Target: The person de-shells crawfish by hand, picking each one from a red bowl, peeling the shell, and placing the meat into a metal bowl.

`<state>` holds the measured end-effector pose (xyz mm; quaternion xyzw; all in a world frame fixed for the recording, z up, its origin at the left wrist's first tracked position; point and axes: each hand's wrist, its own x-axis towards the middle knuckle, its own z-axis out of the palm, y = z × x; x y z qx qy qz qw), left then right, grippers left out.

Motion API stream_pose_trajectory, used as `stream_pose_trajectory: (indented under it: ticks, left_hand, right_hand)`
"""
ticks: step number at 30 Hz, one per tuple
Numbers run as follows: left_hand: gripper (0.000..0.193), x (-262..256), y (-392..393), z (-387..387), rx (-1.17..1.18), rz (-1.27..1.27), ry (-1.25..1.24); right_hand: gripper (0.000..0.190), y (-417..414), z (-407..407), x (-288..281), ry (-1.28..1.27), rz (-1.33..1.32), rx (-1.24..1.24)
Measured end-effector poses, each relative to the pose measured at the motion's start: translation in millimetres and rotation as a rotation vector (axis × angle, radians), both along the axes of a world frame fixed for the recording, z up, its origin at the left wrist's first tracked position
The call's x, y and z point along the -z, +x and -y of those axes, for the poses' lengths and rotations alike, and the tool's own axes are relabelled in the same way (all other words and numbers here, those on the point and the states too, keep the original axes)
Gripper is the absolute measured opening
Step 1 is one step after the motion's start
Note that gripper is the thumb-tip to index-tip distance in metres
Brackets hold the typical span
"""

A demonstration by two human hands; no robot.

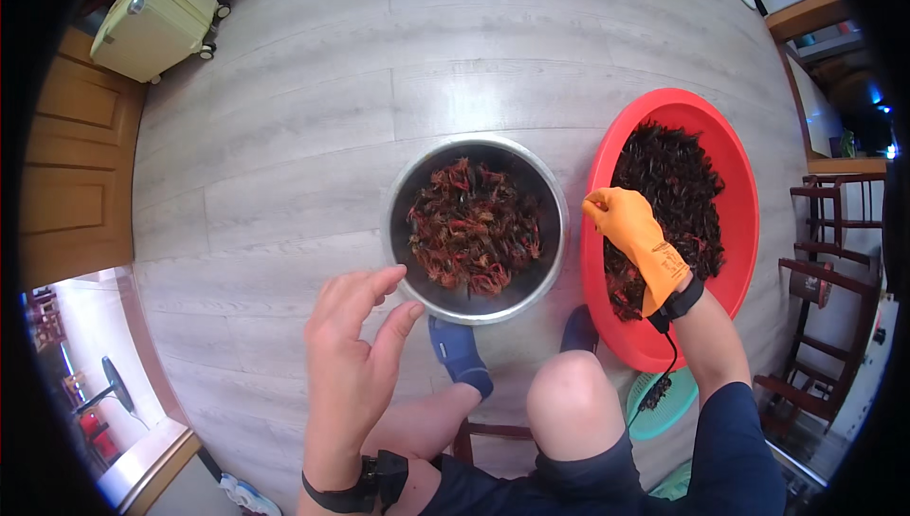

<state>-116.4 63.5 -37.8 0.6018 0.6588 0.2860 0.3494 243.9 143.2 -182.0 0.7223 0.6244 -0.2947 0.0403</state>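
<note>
My bare left hand (362,335) is at the lower left rim of a round metal pot (473,313). Its thumb and fingers stand apart with nothing between them. Inside the pot lies a heap of reddish-brown crayfish (473,228). My right hand (636,235) wears an orange rubber glove, its fingers curled above the left rim of an oval red plastic basin (736,210). Whether anything is pinched in those fingers cannot be seen. Dark crayfish (668,175) fill much of the basin, partly hidden by the glove.
A green plastic basket (675,413) with a small dark clump sits beside the basin's near end. My feet in blue footwear (458,352) are close to the pot. Dark wooden chairs (832,331) line the right; a pale yellow suitcase (156,22) stands far left.
</note>
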Motion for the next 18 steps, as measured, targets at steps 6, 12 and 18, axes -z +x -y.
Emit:
stream_pose_trajectory:
  ticks: [6, 12, 18]
  left_hand:
    - [0.031, 3.2, -0.1, 0.1, -0.017, 0.018, -0.015]
    - [0.031, 3.5, 1.4, 1.0, -0.010, 0.008, -0.008]
    - [0.031, 3.1, -2.0, 3.5, -0.023, 0.018, -0.023]
  right_hand:
    - [0.021, 0.2, 18.2, -9.2, 0.077, -0.051, -0.109]
    - [0.020, -28.3, 36.1, 1.3, 0.051, -0.070, -0.267]
    - [0.016, -30.3, 52.4, 30.6, -0.061, 0.040, -0.391]
